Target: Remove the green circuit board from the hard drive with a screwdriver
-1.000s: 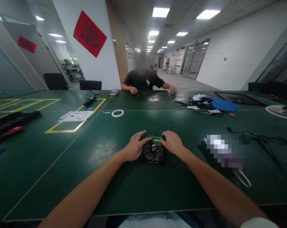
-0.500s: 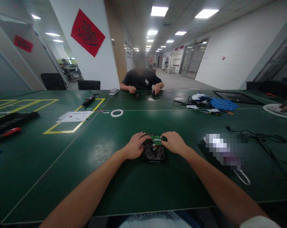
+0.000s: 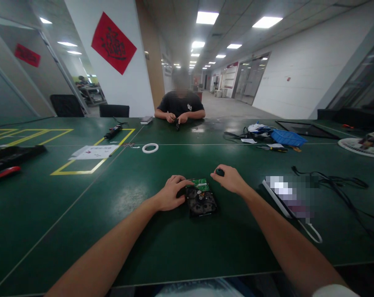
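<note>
A black hard drive with a small green circuit board at its far end lies on the green table in front of me. My left hand rests against its left side, fingers curled over the far left corner. My right hand is lifted to the right of the drive, clear of it, fingers closed round a small dark tool handle.
A person in a dark shirt sits across the table, both hands together on a dark object. A roll of white tape, papers, a blue tray, black cables and a blurred object lie around.
My right hand has left the drive's far right corner and moved up and right with the dark tool. The drive has turned slightly. The person opposite has brought both hands together.
</note>
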`<control>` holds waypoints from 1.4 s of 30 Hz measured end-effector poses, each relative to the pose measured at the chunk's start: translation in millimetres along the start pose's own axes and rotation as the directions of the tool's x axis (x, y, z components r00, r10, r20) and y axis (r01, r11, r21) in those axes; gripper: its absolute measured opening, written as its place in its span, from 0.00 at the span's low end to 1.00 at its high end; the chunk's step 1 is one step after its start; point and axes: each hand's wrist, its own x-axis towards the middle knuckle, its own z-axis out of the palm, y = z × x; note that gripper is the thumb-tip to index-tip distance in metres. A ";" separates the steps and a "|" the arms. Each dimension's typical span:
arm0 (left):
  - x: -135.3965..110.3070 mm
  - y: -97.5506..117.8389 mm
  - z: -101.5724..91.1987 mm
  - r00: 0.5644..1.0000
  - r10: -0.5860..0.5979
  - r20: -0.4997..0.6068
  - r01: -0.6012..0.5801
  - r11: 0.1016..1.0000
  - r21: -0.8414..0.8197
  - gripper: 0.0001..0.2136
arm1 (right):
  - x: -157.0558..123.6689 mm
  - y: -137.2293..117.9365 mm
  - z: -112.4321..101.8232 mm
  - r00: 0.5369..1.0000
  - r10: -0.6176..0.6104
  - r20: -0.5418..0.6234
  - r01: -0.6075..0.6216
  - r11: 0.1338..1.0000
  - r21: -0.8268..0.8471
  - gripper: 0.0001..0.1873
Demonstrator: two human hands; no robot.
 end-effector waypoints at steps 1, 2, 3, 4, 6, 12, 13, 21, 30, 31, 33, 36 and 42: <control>-0.5 0.4 -1.7 1.000 0.000 0.010 0.000 1.000 -0.010 0.30 | 3.0 3.0 -1.5 0.999 0.015 -0.043 -0.011 0.996 0.089 0.10; -0.8 0.7 -3.2 1.000 0.001 0.020 -0.001 1.000 -0.020 0.30 | 5.8 5.1 -2.5 0.997 0.023 -0.075 -0.007 0.979 0.203 0.11; -1.0 1.1 -4.5 1.000 0.003 0.030 -0.003 1.000 -0.028 0.30 | 8.1 6.3 -2.8 0.995 0.017 -0.103 0.017 0.945 0.326 0.12; -1.1 1.4 -5.4 0.999 0.006 0.040 -0.005 0.999 -0.035 0.30 | 9.8 6.4 -2.3 0.991 -0.002 -0.134 0.061 0.897 0.438 0.13; -1.5 2.2 -6.3 0.998 0.015 0.059 -0.013 0.999 -0.039 0.31 | 10.3 3.3 1.4 0.971 -0.061 -0.231 0.187 0.795 0.577 0.17; -3.3 3.6 -3.4 0.997 0.042 0.069 -0.042 0.999 -0.009 0.32 | -2.6 -15.5 23.8 0.898 -0.222 -0.380 0.405 0.751 0.521 0.23; -3.3 3.6 -2.7 0.997 0.045 0.062 -0.044 0.999 -0.009 0.32 | -4.4 -17.1 27.4 0.893 -0.236 -0.382 0.415 0.759 0.501 0.22; -2.6 2.4 -0.6 0.998 0.043 0.053 -0.041 0.998 -0.038 0.32 | -2.7 -9.7 39.5 0.865 -0.278 -0.418 0.455 0.785 0.421 0.21; -2.8 1.5 0.3 0.998 0.048 0.039 -0.046 0.998 -0.052 0.32 | 0.7 -3.0 39.1 0.873 -0.262 -0.411 0.430 0.812 0.395 0.21; -2.7 1.5 0.3 0.998 0.048 0.040 -0.046 0.998 -0.053 0.32 | 0.3 -3.4 38.9 0.872 -0.266 -0.412 0.432 0.813 0.390 0.21; -2.7 1.5 0.2 0.998 0.048 0.041 -0.045 0.997 -0.057 0.32 | -0.7 -4.9 38.6 0.868 -0.287 -0.406 0.446 0.810 0.381 0.20; -2.9 1.2 0.0 0.998 0.047 0.040 -0.045 0.997 -0.061 0.32 | -1.5 -7.9 38.7 0.858 -0.348 -0.379 0.484 0.796 0.364 0.19; -3.5 -0.1 -0.2 0.998 0.041 0.042 -0.038 0.997 -0.064 0.32 | 3.0 -8.1 43.2 0.819 -0.398 -0.413 0.522 0.816 0.249 0.24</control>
